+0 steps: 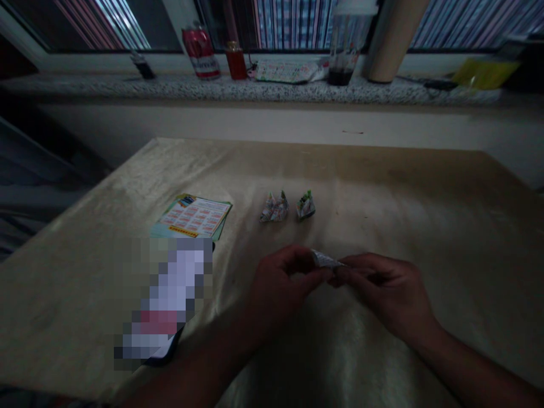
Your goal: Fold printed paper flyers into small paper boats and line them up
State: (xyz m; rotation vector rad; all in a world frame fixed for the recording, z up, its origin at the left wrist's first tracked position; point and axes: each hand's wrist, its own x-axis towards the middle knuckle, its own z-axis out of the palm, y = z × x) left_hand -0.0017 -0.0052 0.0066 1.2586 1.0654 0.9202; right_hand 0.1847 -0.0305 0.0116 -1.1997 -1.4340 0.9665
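Observation:
My left hand [280,286] and my right hand [389,292] meet above the table [382,187], both pinching a small folded piece of printed paper [325,259] between their fingertips. Beyond the hands, two small folded paper shapes stand on the cloth: one [275,208] on the left, another [305,205] just right of it. A stack of printed leaflets [193,217] lies flat to the left of them.
A blurred-out flat object [165,300] lies at the near left of the table. On the stone windowsill [170,86] behind stand a red can [200,51], a small red jar [236,60], a clear cup [345,48], a cardboard tube [393,39] and a yellow packet [484,73].

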